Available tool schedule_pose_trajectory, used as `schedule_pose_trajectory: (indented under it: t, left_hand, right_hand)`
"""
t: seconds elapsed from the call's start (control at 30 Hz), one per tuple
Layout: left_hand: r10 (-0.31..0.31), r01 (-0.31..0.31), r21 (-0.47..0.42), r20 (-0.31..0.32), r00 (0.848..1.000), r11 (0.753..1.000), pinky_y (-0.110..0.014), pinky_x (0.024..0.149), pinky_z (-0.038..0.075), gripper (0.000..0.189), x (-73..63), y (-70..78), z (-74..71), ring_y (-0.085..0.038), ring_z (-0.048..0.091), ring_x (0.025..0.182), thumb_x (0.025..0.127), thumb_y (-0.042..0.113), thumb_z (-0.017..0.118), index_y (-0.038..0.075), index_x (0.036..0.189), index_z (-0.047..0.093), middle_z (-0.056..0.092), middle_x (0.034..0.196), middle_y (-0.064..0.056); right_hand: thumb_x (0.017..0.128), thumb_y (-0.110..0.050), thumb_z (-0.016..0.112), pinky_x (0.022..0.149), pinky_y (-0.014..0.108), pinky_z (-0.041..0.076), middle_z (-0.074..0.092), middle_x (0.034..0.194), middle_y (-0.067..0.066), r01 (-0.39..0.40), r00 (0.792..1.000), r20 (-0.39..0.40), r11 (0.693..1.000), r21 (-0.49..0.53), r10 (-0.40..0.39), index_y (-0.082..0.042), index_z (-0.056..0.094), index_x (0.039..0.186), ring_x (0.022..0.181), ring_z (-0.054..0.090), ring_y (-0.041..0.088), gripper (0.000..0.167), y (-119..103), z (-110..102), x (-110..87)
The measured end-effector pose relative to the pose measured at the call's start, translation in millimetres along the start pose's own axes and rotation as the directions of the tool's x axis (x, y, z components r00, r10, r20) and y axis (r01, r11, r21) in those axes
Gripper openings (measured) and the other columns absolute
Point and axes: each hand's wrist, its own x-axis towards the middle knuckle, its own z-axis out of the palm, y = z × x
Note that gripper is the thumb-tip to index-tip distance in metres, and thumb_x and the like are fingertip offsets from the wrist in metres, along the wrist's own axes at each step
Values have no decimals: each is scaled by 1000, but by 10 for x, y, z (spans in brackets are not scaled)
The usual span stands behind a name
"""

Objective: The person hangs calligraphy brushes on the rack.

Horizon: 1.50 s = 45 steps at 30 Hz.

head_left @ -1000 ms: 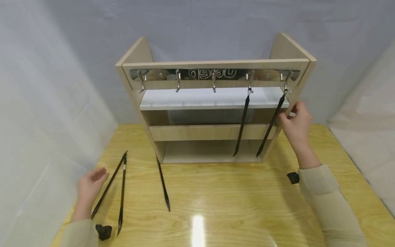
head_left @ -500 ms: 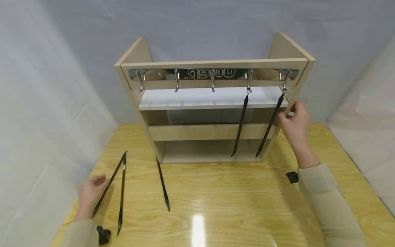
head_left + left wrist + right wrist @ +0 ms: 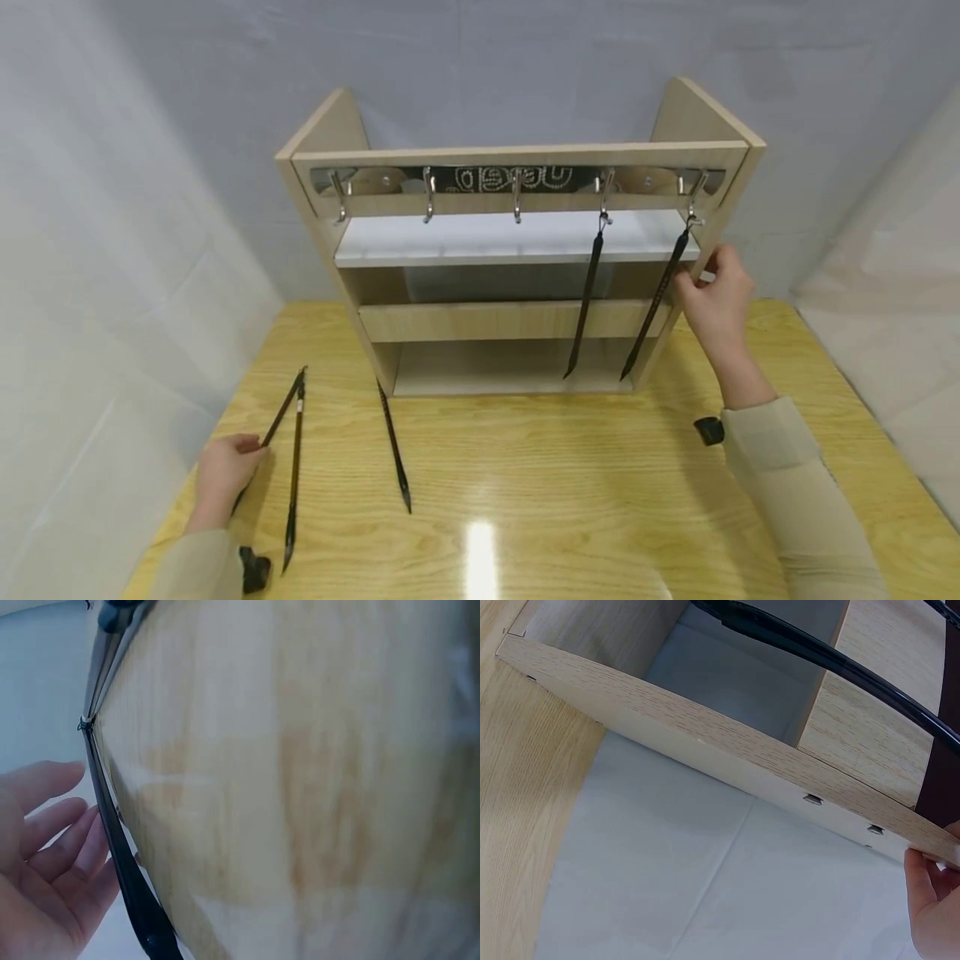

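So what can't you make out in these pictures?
Head: part of the leftmost brush, covered by the left hand.
Head: far end of the lone loose brush, behind the rack.
Head: marks on the rightmost hanging brush, too small.
Right wrist: part of the right hand, cut off by the right edge.

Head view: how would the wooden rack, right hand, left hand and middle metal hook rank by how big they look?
1. Wooden rack
2. Right hand and left hand: too alike to rank
3. Middle metal hook

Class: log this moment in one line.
left hand: at leftmost brush, contact unclear; right hand: grips rack; two brushes: on hooks; two more brushes: on table
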Motion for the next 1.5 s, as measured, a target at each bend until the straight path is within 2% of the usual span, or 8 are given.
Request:
schedule_pose_trajectory:
  t: [0.27, 0.43, 0.83, 0.93, 1.2, 1.5]
  left_hand:
    - [12, -14, 44, 41, 999, 999, -49, 74, 43, 42, -14, 42, -13, -43, 52, 90, 80, 13, 60, -17, 108, 51, 55, 102, -31]
    - [25, -29, 60, 62, 998, 998, -49, 72, 43, 37, -4, 24, 3, -43, 52, 88, 79, 9, 60, -17, 104, 53, 55, 100, -31]
    - [58, -60, 56, 40, 998, 997, -47, 68, 44, 26, 8, 42, 20, -41, 54, 81, 78, 1, 57, -16, 98, 55, 58, 91, -28]
    - [52, -54, 53, 29, 998, 997, -47, 68, 45, 28, -6, 39, 15, -41, 54, 82, 79, 2, 55, -17, 99, 54, 59, 91, -28]
    - [75, -73, 34, -56, 996, 997, -50, 71, 43, 29, -39, 140, -76, -43, 52, 85, 79, 3, 54, -16, 100, 54, 58, 94, -30]
    - [30, -33, -25, -125, 992, 999, -47, 65, 45, 31, -53, 342, -152, -41, 52, 86, 82, 5, 52, -13, 106, 52, 56, 96, -30]
  right_hand:
    - [76, 2, 51, 67, 16, 47, 54, 87, 17, -3, 1000, 0, 1000, 2, 3, 8, 48, 91, 86, 56, 25, 17, 8, 0, 2]
    - [76, 2, 52, 66, 15, 47, 55, 87, 18, 2, 1000, -1, 1000, 6, -2, 8, 49, 93, 85, 57, 25, 18, 11, 0, 1]
    - [78, 0, 53, 67, 17, 48, 55, 88, 18, -1, 1000, 7, 1000, 11, 1, 8, 49, 94, 84, 57, 26, 18, 9, -14, -1]
    - [78, -1, 53, 67, 19, 49, 55, 88, 18, 0, 1000, 10, 1000, 5, 0, 7, 48, 92, 85, 58, 26, 17, 5, -17, -5]
    - [78, -2, 53, 67, 17, 48, 55, 87, 17, -2, 1000, 7, 1000, 17, 2, 7, 49, 92, 87, 58, 26, 17, -6, -12, -4]
    - [78, -2, 54, 65, 14, 47, 56, 86, 18, 10, 1000, -6, 1000, 12, -10, 8, 49, 90, 86, 58, 26, 17, 1, -5, 0]
